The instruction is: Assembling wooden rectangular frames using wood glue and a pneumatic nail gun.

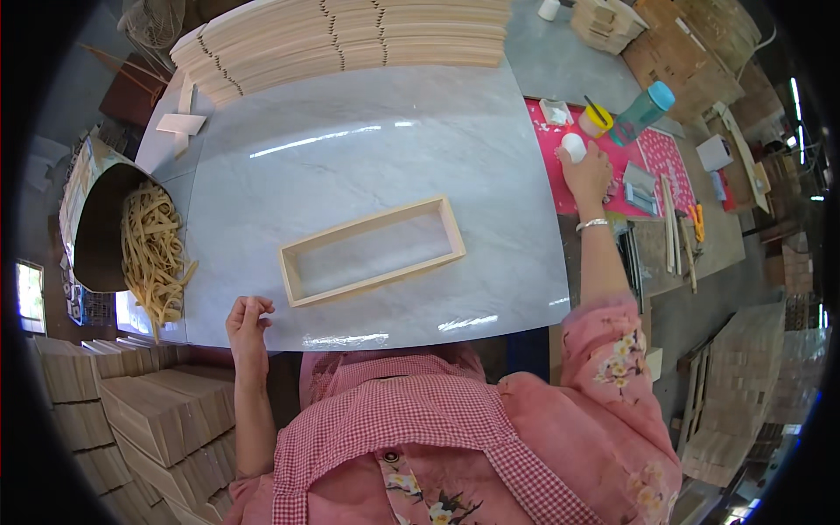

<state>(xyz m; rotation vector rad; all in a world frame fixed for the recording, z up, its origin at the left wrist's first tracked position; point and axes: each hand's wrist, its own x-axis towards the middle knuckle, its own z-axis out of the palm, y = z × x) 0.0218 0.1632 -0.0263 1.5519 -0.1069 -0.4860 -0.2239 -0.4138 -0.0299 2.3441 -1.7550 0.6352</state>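
Observation:
A rectangular frame of pale wood lies on the grey marbled tabletop in front of me, its long sides slanting up to the right. Close to the near left edge of the table is my left hand, fingers curled in and thumb against them; no object shows in it. My right hand reaches far to the right over a pink mat. Its fingers close on a white round object, whose kind is unclear because the hand partly covers it.
Stacked thin wooden strips line the far edge. At left, a tipped container spills pale flat bands. Near the right hand stand a yellow cup and a teal bottle. Wooden boards are stacked at lower left.

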